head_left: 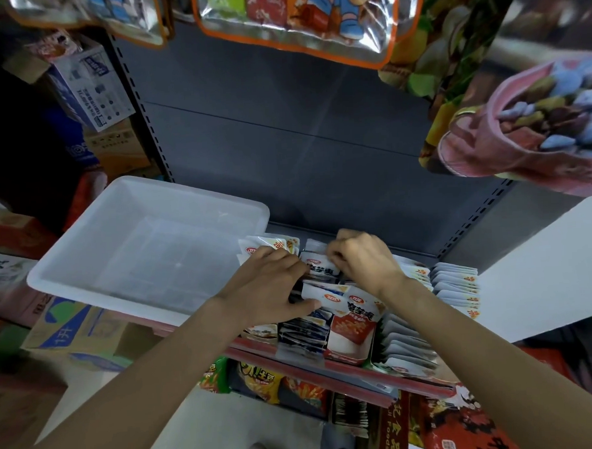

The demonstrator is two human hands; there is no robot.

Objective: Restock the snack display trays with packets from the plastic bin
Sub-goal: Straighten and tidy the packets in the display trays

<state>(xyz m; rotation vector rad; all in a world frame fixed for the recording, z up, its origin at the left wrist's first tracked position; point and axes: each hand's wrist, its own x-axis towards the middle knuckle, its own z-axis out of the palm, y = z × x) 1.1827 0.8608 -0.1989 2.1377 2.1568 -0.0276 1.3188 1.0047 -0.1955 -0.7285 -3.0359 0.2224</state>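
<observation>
A white plastic bin [83,242] sits at the left end of the shelf and looks empty inside. To its right stand display trays of snack packets, among them a red and white tray [350,334] with white packets [329,296] stacked upright. My left hand [274,287] lies flat on these packets, fingers spread, pressing against them. My right hand [361,258] is curled over the back rows, fingers pinching the top edge of a white packet [319,266]. More rows of silver-white packets [457,284] fill the trays at the right.
The dark grey shelf back panel [282,122] rises behind the trays. Big snack bags [294,15] hang overhead, and a printed bag [535,108] hangs at the right. Cardboard boxes [77,332] are piled at the left. A lower shelf holds more snacks [279,383].
</observation>
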